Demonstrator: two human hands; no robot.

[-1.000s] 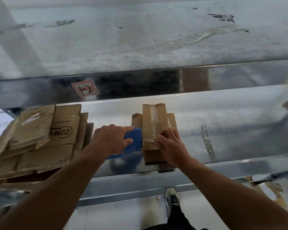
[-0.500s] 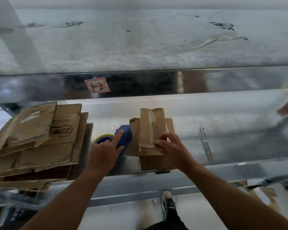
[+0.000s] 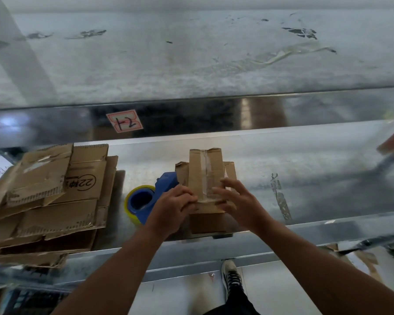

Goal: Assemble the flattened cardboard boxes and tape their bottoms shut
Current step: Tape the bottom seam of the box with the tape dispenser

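A small cardboard box [image 3: 205, 173] stands on the metal table [image 3: 305, 178], flaps up, with a strip of clear tape along its middle seam. My left hand [image 3: 173, 205] presses its fingertips on the near top edge of the box, where the tape ends. My right hand [image 3: 233, 201] has its fingers spread and touches the box's near right side. The blue tape dispenser [image 3: 146, 198] with its yellow-rimmed roll lies on the table just left of the box, with no hand on it.
A stack of flattened cardboard boxes [image 3: 55, 196] covers the table's left end and overhangs its front edge. A raised metal shelf with a "12" label [image 3: 124, 121] runs behind. My shoe [image 3: 231, 276] shows below the table edge.
My left hand set the tape dispenser down left of the box, let go and moved onto the box's near edge. My right hand spread its fingers.
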